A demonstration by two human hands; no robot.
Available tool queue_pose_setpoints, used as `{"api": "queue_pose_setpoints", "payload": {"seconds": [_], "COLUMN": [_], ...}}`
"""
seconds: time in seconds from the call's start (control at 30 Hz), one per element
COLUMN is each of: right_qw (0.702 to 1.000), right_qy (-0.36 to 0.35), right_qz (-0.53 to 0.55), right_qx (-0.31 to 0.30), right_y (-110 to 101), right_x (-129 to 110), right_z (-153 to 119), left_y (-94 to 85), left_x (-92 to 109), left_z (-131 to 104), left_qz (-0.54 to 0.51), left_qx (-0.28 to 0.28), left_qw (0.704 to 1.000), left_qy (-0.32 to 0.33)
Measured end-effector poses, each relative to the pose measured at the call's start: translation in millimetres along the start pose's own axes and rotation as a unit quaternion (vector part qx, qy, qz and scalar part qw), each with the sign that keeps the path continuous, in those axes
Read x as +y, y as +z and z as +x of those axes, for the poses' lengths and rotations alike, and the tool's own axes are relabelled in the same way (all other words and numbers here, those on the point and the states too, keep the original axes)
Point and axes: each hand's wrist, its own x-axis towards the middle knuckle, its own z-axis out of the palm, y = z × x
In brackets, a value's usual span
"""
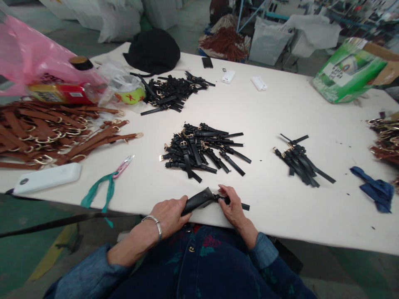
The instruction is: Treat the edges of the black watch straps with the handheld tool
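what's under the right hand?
Under the right hand: a narrow black strap, its end sticking out past the hand. The stretch directly beneath the hand is covered, so any fittings there can't be seen.

Workshop, strap-making sort, from where I stand. Long pale worktable [327, 216] running past the left hand [170, 214] and right hand [233, 207]. Heap of black buckled straps [195, 149] just beyond both, smaller black pile [301, 162] right of the right hand. Thread snips [124, 167] and ringed brown straps [52, 128] left of the left hand. Far past the hands: bulky plastic sacks [121, 16], more brown strips [226, 43] bundled low down.
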Motion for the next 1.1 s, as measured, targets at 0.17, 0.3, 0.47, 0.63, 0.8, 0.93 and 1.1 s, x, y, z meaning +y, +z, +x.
{"api": "queue_pose_setpoints", "payload": {"seconds": [0.17,0.3,0.47,0.63,0.8,0.93,1.1], "right_qw": [0.996,0.996,0.997,0.997,0.996,0.995,0.996], "right_qy": [-0.032,-0.026,-0.02,-0.027,-0.024,-0.023,-0.025], "right_qz": [-0.079,-0.08,-0.068,-0.073,-0.088,-0.091,-0.087], "right_qx": [-0.007,-0.003,-0.003,-0.008,-0.016,-0.023,-0.015], "right_y": [-8,-8,-7,-7,-7,-8,-7], "right_x": [9,13,13,14,14,13,14], "right_z": [-13,-15,-12,-12,-12,-11,-11], "left_y": [-3.5,-4.0,-4.4,-5.8,-4.8,-6.8,-7.3], "left_x": [-1,1,6,6,0,1,7], "left_z": [-3,-4,4,9,4,5,12], "left_qz": [0.019,0.036,0.035,0.025,0.036,0.043,0.032], "left_qx": [0.0,0.0,0.007,0.005,-0.005,-0.002,0.008], "left_qw": [1.0,0.999,0.999,1.0,0.999,0.999,0.999], "left_qy": [-0.015,0.015,0.024,0.008,0.025,0.028,0.014]}}
